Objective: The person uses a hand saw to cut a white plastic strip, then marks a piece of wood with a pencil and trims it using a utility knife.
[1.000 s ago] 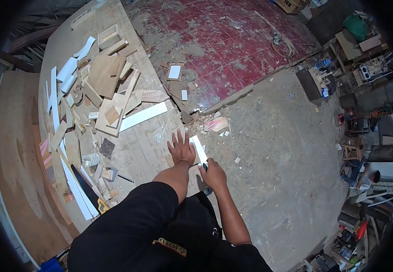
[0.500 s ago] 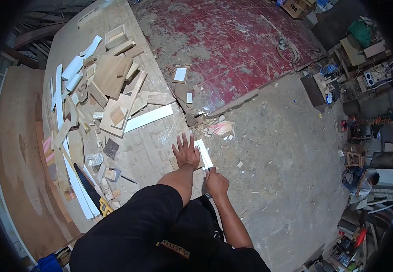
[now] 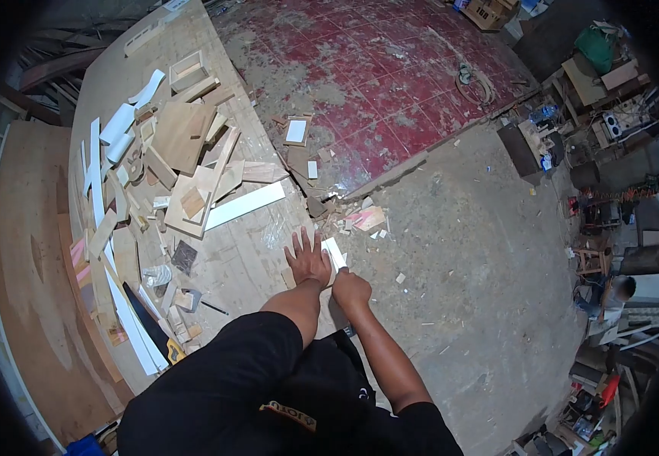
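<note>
My left hand (image 3: 310,260) lies flat at the table's edge, its fingers spread apart and pointing away from me. Just right of it, a narrow white strip (image 3: 335,251) juts out along the edge. My right hand (image 3: 352,290) is closed in a fist at the near end of this strip and covers part of it. What sits inside the fist is hidden. A small piece of wooden board (image 3: 289,278) shows beside my left wrist. Farther up the table lies a longer white-faced board (image 3: 246,206).
Wood offcuts (image 3: 182,137) are heaped on the left of the wooden table (image 3: 230,277). A yellow-handled handsaw (image 3: 147,317) and a dark pencil-like stick (image 3: 215,308) lie nearer. Scraps litter the concrete floor (image 3: 451,304). A person (image 3: 612,300) is at the far right.
My right hand has moved up and left along the white strip, covering more of it. My left hand stays flat in place. The whole view has shifted slightly.
</note>
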### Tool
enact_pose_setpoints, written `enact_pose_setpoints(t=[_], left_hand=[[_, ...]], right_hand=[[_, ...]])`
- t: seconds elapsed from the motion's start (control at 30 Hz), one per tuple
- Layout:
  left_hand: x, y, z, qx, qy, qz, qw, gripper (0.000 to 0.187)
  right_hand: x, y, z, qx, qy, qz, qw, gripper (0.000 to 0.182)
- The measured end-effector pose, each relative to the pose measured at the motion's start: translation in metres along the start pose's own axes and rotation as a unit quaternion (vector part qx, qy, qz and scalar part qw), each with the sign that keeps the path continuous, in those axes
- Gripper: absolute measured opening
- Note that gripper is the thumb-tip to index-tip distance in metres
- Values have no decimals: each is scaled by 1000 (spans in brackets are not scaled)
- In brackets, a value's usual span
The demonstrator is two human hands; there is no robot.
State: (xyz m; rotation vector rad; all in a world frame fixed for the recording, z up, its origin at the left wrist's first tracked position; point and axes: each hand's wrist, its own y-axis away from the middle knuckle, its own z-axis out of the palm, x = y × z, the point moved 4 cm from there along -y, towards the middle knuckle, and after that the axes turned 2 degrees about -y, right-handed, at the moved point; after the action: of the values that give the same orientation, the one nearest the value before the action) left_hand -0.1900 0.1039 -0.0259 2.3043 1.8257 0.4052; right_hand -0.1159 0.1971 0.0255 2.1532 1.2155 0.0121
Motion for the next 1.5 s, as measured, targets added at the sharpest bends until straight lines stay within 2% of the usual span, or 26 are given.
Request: enact_pose_setpoints(t=[0.07,0.13,0.27,0.37,0.47,0.6,0.67,0.7,0.93,1.03,1.2,1.3,1.43,1.5], left_hand=[[0,2,6,1,3,1,1000,62],[-2,-5,6,5,5,-2,1000,62],[0,1,4,3,0,4,1000,62],[0,-2,2,-6,2,-1,1000,62],[0,-1,3,-9,-2,0,1000,62],[-1,-2,10,9,-5,0,1000,63],[-2,-4,11,15,-9,1,1000,63],[-1,-2,11,19,-11,4,1000,64],[-2,-3,7,12,2,2,1000,64],[0,-1,4,-2,-7,2,1000,64],[-2,-1,7,6,-2,3,1000,63],[1,-2,3,4,-2,3,1000,64],[-1,-3,7,-2,26,5,1000,63],[-1,-2,7,9,24,11,1000,64]], right_hand=[[-1,19,0,9,-5,-2,1000,25],[-6,45,-13,-6,-16,52,999,26],[-10,49,-9,-15,-22,94,995,25],[-19,22,-7,-18,15,15,1000,26],[-14,4,-7,-47,-12,29,998,31],[-5,23,-22,-48,-12,34,998,32],[-7,47,-35,-88,9,61,994,32],[-4,48,-28,-56,1,49,997,27],[-11,-14,3,-37,-14,26,999,32],[-7,-7,4,-49,0,15,999,32],[-12,33,-28,-105,24,59,992,34],[-14,8,-14,-117,19,61,991,35],[-15,-29,6,-75,-5,38,996,34],[-15,-12,-8,-70,4,7,997,34]])
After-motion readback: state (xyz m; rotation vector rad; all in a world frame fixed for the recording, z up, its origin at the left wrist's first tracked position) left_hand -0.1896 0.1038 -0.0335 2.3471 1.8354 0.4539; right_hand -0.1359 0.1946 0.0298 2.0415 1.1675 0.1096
